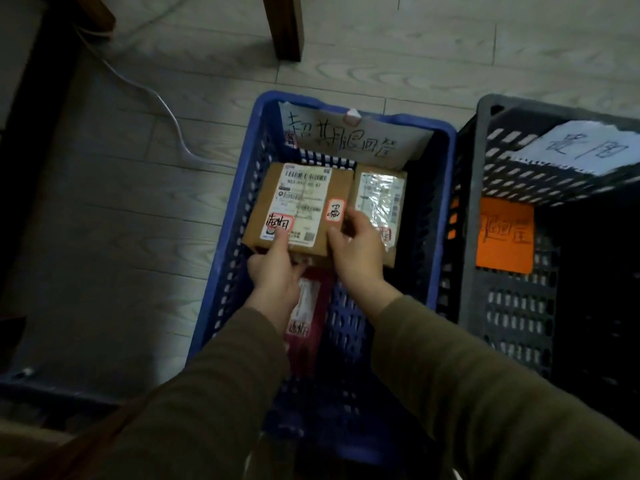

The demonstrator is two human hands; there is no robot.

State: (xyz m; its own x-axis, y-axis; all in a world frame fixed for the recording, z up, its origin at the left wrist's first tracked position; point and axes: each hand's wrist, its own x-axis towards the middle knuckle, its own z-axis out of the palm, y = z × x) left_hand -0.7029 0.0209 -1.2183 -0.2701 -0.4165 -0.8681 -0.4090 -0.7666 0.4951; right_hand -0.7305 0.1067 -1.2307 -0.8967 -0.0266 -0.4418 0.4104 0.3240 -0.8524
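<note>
Both hands grip one item: a brown rectangular cardboard parcel with a white shipping label (300, 206).

- Left hand (275, 271): closed on the near left edge of the parcel. The thumb lies on top, over a red-bordered sticker, and the fingers curl underneath.
- Right hand (356, 251): closed on the near right corner, with the fingers wrapped over the right edge.

The parcel is inside the blue perforated plastic crate (449, 174), towards its far end, with its label facing up.

- Just right of the grip, touching the held parcel: a second brown cardboard parcel with a glossy label (381, 199).
- Below the left wrist: a dark red flat packet (308, 317), lying on the crate floor.
- Beyond the grip: a white handwritten paper sign (346, 136), on the far crate wall.
- Well right of the grip: a grey perforated plastic crate (475, 237) with an orange paper label (504, 235).
</note>
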